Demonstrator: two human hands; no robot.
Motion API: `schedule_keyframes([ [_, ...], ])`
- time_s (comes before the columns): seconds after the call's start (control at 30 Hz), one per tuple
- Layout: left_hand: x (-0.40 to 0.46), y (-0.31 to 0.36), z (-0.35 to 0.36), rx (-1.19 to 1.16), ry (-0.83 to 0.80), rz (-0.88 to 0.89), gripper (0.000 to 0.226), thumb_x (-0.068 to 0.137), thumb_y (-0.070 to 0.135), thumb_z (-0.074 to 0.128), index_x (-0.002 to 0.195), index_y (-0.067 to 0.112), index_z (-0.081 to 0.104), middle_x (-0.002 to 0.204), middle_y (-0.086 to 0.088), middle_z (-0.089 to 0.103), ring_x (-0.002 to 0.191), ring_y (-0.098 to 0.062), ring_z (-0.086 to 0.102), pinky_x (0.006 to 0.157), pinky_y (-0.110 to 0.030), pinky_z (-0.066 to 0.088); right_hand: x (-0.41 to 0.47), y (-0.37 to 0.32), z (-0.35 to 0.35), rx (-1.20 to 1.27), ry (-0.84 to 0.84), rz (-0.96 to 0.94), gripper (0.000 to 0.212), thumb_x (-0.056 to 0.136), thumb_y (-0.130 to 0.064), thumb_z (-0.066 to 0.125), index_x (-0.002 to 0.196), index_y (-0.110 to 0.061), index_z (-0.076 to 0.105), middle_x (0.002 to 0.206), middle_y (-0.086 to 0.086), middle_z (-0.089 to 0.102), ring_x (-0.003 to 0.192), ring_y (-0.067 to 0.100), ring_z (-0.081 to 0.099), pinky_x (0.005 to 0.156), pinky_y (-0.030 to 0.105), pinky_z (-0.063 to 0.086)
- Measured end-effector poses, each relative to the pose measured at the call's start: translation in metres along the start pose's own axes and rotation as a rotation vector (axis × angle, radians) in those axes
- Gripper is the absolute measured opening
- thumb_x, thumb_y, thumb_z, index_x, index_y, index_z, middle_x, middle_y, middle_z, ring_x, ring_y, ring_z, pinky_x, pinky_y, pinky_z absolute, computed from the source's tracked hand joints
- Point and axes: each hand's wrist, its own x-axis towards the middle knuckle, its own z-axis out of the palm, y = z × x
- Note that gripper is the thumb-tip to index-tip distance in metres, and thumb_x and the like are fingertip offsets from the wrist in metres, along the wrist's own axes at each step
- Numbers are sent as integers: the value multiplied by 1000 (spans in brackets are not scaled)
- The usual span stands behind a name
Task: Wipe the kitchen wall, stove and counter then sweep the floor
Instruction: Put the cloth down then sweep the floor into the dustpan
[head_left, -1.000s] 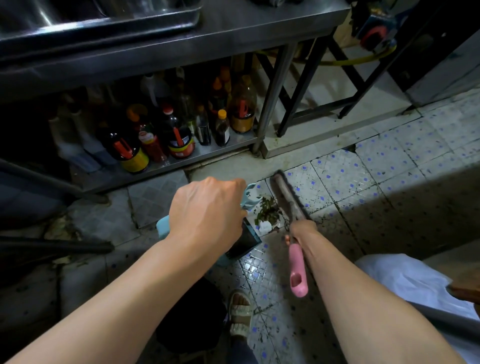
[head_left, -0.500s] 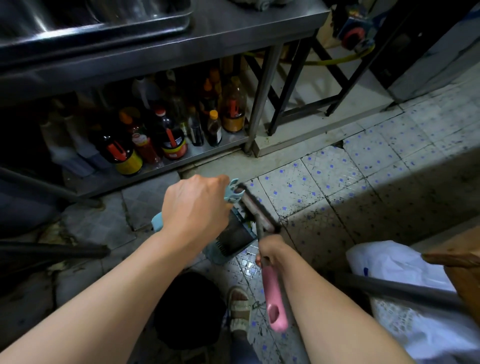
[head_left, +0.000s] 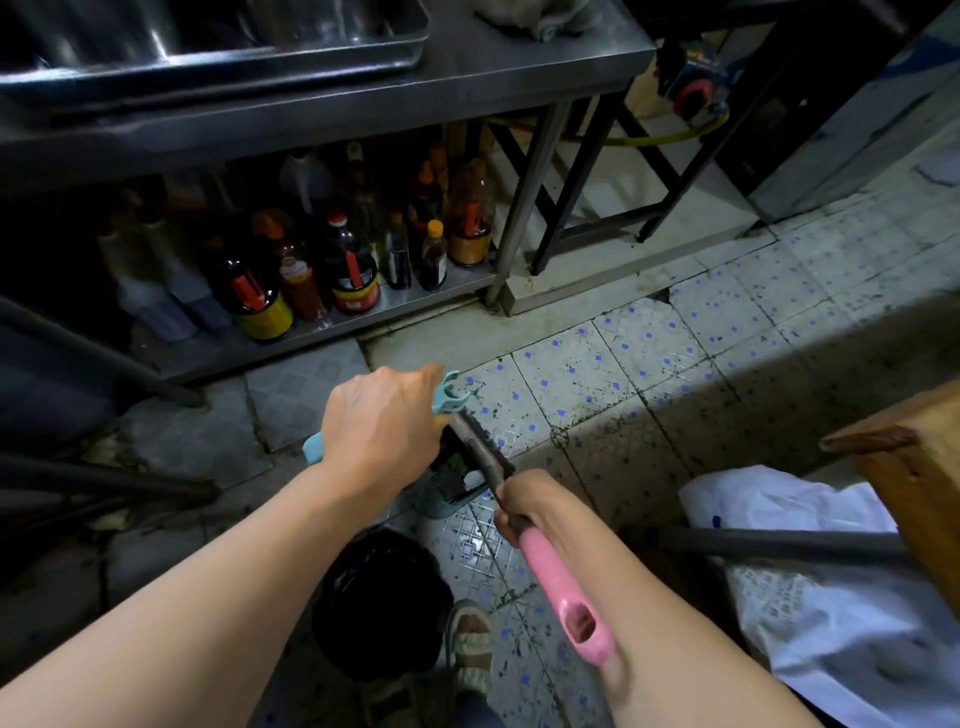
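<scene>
Item: hand brush, dark bristle head on a pink handle, held low over the tiled floor with the head laid into the mouth of the dustpan, apparently so the gathered dirt goes into the pan and not back onto the tiles. Right hand: fingers curled tight around the brush neck just above the pink grip, the handle end trailing back along the forearm. Dustpan: pale blue, tipped toward the brush, mostly hidden beneath the left hand, which is wrapped around its blue handle from above; the clip end of that handle pokes out past the knuckles. Judgement: the sweeping stage, at the collecting of one pile; whether the pan's lip touches the floor cannot be told. Beneath the pan: a black-lined bin, placed close, probably for emptying, beside a sandalled foot. Further out: a steel counter whose lower shelf carries a crowd of sauce bottles; a white plastic bag and a wooden stool at the right.
</scene>
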Motion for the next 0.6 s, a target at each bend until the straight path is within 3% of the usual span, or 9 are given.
schedule_keyframes([
  [0.1,-4,-4,-1,4,-1,-5,20,88,35,57,104,25,53,87,-5,65,85,-31,60,63,-31,35,-15,-4,-4,-38,42,20,19,98,1,32,81,-2,41,63,10,43,22,11,36,29,13,33],
  [0.23,-8,-5,-9,17,9,-41,24,88,39,57,108,25,54,91,-5,66,88,-30,61,63,-30,34,-27,-13,-18,-100,125,-42,21,95,2,36,77,1,46,55,9,43,37,14,38,30,15,34],
  [0.4,-16,-5,-17,52,28,-48,20,87,36,56,101,23,54,86,-3,66,85,-30,61,62,-30,33,-11,-24,-36,-97,185,-73,16,96,6,32,106,3,45,55,12,42,16,11,33,26,11,30],
  [0.6,-12,-14,-21,102,24,-69,26,86,40,55,106,24,55,85,-3,63,86,-32,60,62,-31,34,35,-32,-48,-214,219,-81,25,96,0,42,121,6,44,74,13,52,41,15,49,27,15,36],
])
